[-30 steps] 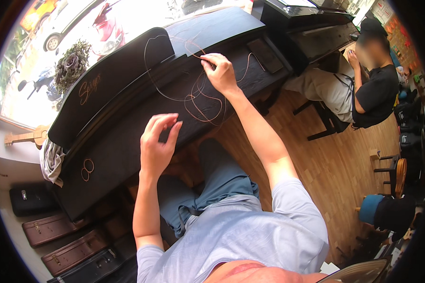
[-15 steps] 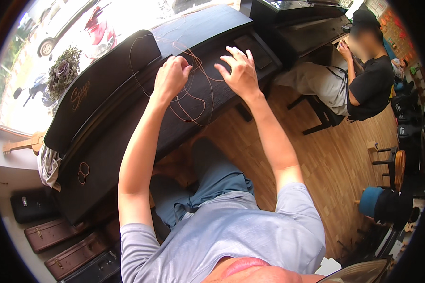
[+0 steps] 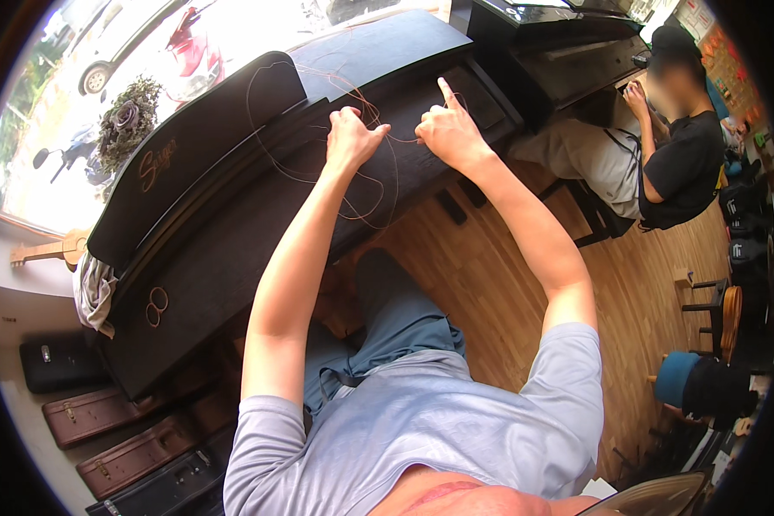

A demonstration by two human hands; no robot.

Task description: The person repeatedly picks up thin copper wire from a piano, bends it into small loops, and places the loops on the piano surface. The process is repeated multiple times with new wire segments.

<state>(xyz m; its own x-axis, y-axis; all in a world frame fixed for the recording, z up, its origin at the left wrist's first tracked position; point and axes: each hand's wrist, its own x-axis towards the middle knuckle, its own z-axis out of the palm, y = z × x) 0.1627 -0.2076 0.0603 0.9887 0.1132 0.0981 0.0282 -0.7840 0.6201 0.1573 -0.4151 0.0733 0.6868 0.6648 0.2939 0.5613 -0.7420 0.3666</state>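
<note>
A thin copper-coloured string [image 3: 377, 182] hangs in loose, tangled loops above the dark lid of a piano [image 3: 232, 228]. My left hand [image 3: 353, 140] is closed on the tangle, its thumb sticking out toward the right. Just to the right, my right hand [image 3: 454, 131] pinches a stretch of the same string between thumb and curled fingers, while its index finger points up and away. A short length of string spans the gap between both hands. Farther left on the lid lie two small coils of string [image 3: 157, 297], touching or overlapping.
The raised music stand [image 3: 181, 168] rises behind the lid. A cloth [image 3: 95, 297] drapes over the piano's left end, near a small guitar [image 3: 70, 248]. Instrument cases [image 3: 95, 417] stand below at left. Another person [image 3: 684, 146] sits at right beside a second piano [image 3: 559, 60].
My left hand has shifted right, closer to my right hand. My right hand has gone from spread fingers to a pinch on the string, index finger raised.
</note>
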